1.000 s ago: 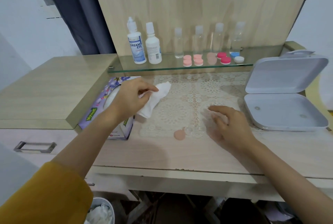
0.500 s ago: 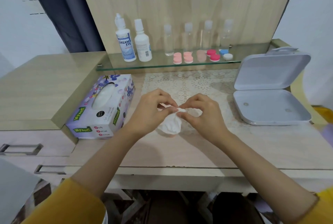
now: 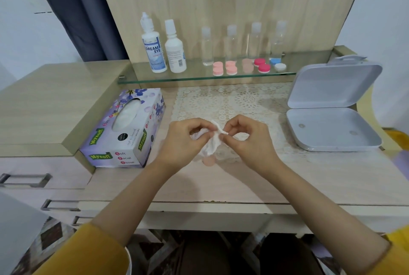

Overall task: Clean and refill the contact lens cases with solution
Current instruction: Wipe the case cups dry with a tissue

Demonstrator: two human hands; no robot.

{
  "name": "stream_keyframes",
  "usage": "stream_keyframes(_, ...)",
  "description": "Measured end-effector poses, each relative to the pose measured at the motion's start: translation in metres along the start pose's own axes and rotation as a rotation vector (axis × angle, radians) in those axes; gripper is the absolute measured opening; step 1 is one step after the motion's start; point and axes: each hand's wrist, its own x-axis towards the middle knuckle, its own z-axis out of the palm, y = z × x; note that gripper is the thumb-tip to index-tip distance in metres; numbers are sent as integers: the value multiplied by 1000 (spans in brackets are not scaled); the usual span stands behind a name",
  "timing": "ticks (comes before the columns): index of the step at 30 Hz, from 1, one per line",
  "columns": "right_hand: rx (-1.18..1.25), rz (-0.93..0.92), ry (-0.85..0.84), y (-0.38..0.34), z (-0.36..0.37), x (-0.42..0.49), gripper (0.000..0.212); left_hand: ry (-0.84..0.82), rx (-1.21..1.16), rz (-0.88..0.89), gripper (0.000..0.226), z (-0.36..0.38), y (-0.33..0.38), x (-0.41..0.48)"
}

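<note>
My left hand (image 3: 184, 139) and my right hand (image 3: 247, 139) meet over the lace mat (image 3: 232, 104), both pinching a crumpled white tissue (image 3: 211, 146) between their fingertips. What the tissue wraps cannot be made out. A pale pink round cap (image 3: 209, 161) lies on the desk just below the tissue. On the glass shelf (image 3: 199, 77) stand two white solution bottles (image 3: 155, 46), (image 3: 174, 50), several small clear bottles (image 3: 207, 45) and several lens cases: pink (image 3: 224, 68), dark pink (image 3: 261, 65), blue and white (image 3: 277, 64).
A purple tissue box (image 3: 130, 130) sits left of my hands. An open grey hinged box (image 3: 332, 126) lies at the right, its lid upright. Drawer handles (image 3: 26, 179) show at the lower left below the desk's front edge.
My left hand brought the tissue from beside the tissue box to the mat's centre and my right hand rose from the mat to pinch it. The view has shifted and come closer.
</note>
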Motion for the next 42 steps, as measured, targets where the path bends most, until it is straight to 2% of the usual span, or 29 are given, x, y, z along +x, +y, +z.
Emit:
stream_keyframes(2, 36, 16, -13, -1, 0, -1, 26, 7, -22, -30, 21, 1, -1, -1)
stream_keyframes(8, 114, 4, -96, -1, -6, -4, 20, 30, 34, -46, 26, 1, -3, -3)
stream_keyframes(11, -92, -26, -86, 5, -15, -1, 15, 45, 44, -55, 24, -2, -5, -3)
stream_keyframes(15, -560, -21, -293, 21, -31, 4, 29, -25, 79, -59, 24, -10, -10, -4)
stream_keyframes(18, -660, 23, -370, 25, -34, 2, 38, -116, 88, -77, 21, -8, -16, -4)
stream_keyframes(24, -616, -25, -324, 31, -21, -5, 37, -242, 26, -140, 23, 7, -20, -8)
stream_keyframes(29, -582, -53, -291, 36, -15, -7, 27, -253, 107, -60, 25, 13, -27, -4)
stream_keyframes(35, -475, -49, -153, 45, -13, -11, 23, -270, 173, 40, 17, 22, -33, 0)
stream_keyframes(38, -456, -60, -108, 49, -10, -14, 20, -223, 198, 78, 24, 27, -36, 0)
stream_keyframes(42, -424, -92, -94, 52, -9, -17, 18, -92, 101, 83, 19, 30, -35, -4)
